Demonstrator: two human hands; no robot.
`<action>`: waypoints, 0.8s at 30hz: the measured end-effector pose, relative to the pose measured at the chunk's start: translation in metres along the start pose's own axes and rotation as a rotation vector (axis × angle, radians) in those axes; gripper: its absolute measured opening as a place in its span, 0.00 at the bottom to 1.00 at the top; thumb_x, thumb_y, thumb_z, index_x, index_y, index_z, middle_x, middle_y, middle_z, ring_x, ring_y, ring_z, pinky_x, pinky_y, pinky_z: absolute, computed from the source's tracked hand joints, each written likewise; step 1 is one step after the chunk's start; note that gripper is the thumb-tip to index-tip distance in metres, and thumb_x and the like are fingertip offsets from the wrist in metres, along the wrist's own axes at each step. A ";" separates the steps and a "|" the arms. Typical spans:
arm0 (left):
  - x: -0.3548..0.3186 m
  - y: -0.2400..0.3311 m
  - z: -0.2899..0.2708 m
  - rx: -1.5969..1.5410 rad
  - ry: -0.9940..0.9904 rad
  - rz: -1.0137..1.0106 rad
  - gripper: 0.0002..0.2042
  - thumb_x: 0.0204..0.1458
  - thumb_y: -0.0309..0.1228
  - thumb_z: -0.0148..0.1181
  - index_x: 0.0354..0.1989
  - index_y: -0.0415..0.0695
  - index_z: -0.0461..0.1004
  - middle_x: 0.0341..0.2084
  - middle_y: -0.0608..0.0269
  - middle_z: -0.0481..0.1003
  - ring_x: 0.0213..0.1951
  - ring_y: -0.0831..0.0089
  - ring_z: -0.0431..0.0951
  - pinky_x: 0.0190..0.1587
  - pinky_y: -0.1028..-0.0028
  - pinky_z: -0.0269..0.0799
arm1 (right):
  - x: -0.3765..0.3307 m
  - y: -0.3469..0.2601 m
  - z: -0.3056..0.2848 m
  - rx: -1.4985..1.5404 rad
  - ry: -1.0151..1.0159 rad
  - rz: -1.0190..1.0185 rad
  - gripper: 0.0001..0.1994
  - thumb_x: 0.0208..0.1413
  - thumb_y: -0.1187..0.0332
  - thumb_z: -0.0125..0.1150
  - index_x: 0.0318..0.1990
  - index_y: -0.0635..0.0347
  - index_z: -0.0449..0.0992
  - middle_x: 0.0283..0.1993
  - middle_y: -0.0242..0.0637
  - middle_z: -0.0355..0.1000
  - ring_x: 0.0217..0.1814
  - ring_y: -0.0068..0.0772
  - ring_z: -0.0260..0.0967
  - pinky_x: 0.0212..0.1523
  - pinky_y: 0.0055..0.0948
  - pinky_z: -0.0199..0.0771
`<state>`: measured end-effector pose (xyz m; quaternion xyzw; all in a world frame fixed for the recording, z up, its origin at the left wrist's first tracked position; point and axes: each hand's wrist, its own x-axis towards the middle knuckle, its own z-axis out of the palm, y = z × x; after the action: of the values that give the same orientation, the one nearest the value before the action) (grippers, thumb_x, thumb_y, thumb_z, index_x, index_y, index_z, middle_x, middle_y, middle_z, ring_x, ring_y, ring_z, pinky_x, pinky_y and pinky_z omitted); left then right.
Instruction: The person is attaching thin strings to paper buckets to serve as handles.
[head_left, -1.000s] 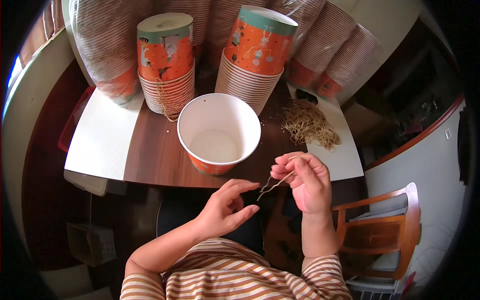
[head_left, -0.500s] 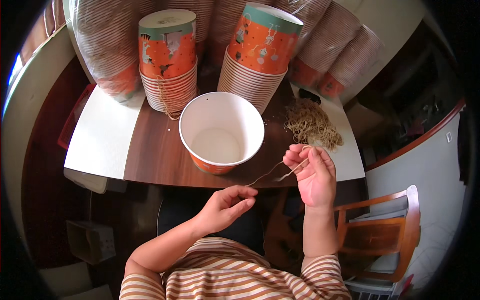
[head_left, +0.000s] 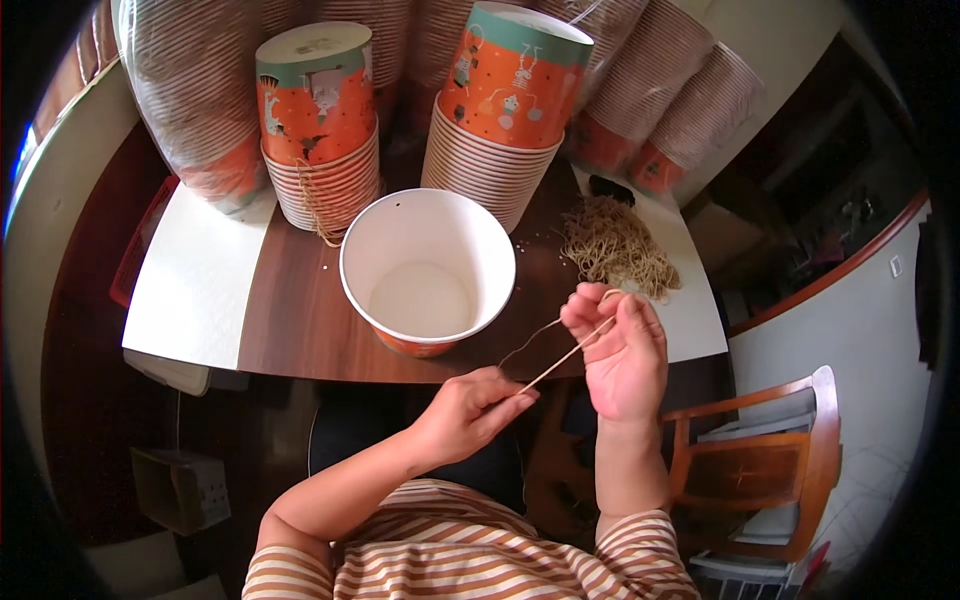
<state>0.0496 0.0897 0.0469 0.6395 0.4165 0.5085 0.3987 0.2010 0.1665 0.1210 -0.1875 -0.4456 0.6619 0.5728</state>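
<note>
left hand [head_left: 470, 410] lower than before | string [head_left: 560, 358] taut | right hand [head_left: 620, 350] pinching

both bare forearms enter from the lower edge, out of short striped sleeves, and rise toward the middle of the view. the left hand [head_left: 468, 410] sits lower and nearer the body, its wrist bent and its back turned up, thumb and forefinger pinched together at the tip, the other fingers loosely curled beneath. the right hand [head_left: 620, 350] is raised higher and just to the right of that pinch, its forearm nearly upright, palm turned toward the person, fingers bent inward at the top with thumb and forefinger closed together. the two hands are near each other but do not touch.
</note>
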 end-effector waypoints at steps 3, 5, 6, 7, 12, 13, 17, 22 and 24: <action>-0.012 -0.003 -0.011 -0.016 -0.042 -0.110 0.08 0.55 0.29 0.55 0.38 0.39 0.77 0.24 0.58 0.72 0.26 0.68 0.72 0.32 0.74 0.68 | 0.008 -0.001 -0.011 -0.039 0.059 -0.003 0.09 0.61 0.69 0.47 0.35 0.64 0.73 0.42 0.45 0.73 0.42 0.37 0.73 0.49 0.40 0.74; -0.018 -0.007 -0.013 -0.095 -0.060 -0.225 0.11 0.58 0.33 0.53 0.39 0.39 0.77 0.23 0.63 0.72 0.26 0.75 0.70 0.33 0.76 0.67 | 0.013 0.004 -0.018 -0.054 0.075 -0.003 0.09 0.61 0.69 0.47 0.35 0.64 0.73 0.42 0.45 0.73 0.42 0.36 0.73 0.49 0.40 0.74; -0.020 -0.010 -0.014 -0.094 -0.059 -0.226 0.11 0.58 0.33 0.53 0.39 0.39 0.77 0.23 0.63 0.72 0.26 0.75 0.70 0.33 0.76 0.67 | 0.016 0.007 -0.022 -0.072 0.090 -0.006 0.09 0.61 0.69 0.47 0.35 0.64 0.73 0.42 0.44 0.73 0.42 0.36 0.73 0.49 0.40 0.74; -0.022 -0.013 -0.014 -0.204 -0.049 -0.312 0.12 0.58 0.34 0.53 0.38 0.38 0.77 0.22 0.66 0.72 0.26 0.77 0.68 0.32 0.77 0.66 | 0.020 0.012 -0.025 -0.071 0.115 -0.004 0.09 0.61 0.70 0.48 0.35 0.65 0.73 0.40 0.43 0.74 0.39 0.35 0.73 0.47 0.37 0.74; -0.023 -0.014 -0.022 -0.610 -0.125 -0.619 0.14 0.59 0.39 0.52 0.35 0.40 0.78 0.16 0.77 0.63 0.21 0.87 0.58 0.24 0.84 0.54 | 0.023 0.021 -0.047 -1.486 -0.015 -0.226 0.09 0.52 0.65 0.61 0.32 0.63 0.74 0.35 0.38 0.72 0.32 0.39 0.70 0.33 0.32 0.69; -0.023 -0.015 -0.023 -0.608 -0.116 -0.622 0.14 0.59 0.39 0.52 0.35 0.40 0.78 0.16 0.77 0.63 0.21 0.87 0.58 0.24 0.84 0.54 | 0.016 0.025 -0.046 -1.774 0.017 -0.540 0.08 0.48 0.66 0.63 0.31 0.61 0.75 0.37 0.39 0.71 0.36 0.44 0.69 0.37 0.36 0.69; -0.020 -0.016 -0.029 -0.661 -0.216 -0.656 0.13 0.59 0.37 0.52 0.33 0.42 0.78 0.15 0.79 0.61 0.20 0.88 0.55 0.22 0.84 0.51 | -0.010 0.014 -0.016 -1.264 -0.350 -0.325 0.09 0.43 0.72 0.63 0.34 0.62 0.76 0.43 0.44 0.72 0.47 0.42 0.69 0.50 0.35 0.67; -0.018 -0.014 -0.033 -0.774 -0.298 -0.681 0.09 0.58 0.28 0.52 0.35 0.35 0.75 0.17 0.74 0.63 0.19 0.85 0.56 0.21 0.82 0.48 | -0.025 0.037 -0.011 -0.719 -0.769 0.300 0.25 0.48 0.69 0.63 0.54 0.65 0.66 0.52 0.45 0.69 0.55 0.38 0.68 0.54 0.34 0.67; -0.023 -0.015 -0.034 -0.791 -0.299 -0.688 0.10 0.58 0.31 0.52 0.30 0.39 0.74 0.16 0.76 0.61 0.18 0.86 0.54 0.20 0.82 0.47 | -0.026 0.038 -0.008 -0.682 -0.754 0.339 0.23 0.48 0.72 0.63 0.53 0.64 0.67 0.48 0.42 0.70 0.47 0.34 0.72 0.46 0.29 0.72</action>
<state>0.0110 0.0765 0.0317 0.3326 0.3175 0.3702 0.8072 0.1919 0.1475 0.0797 -0.1814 -0.7738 0.5842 0.1643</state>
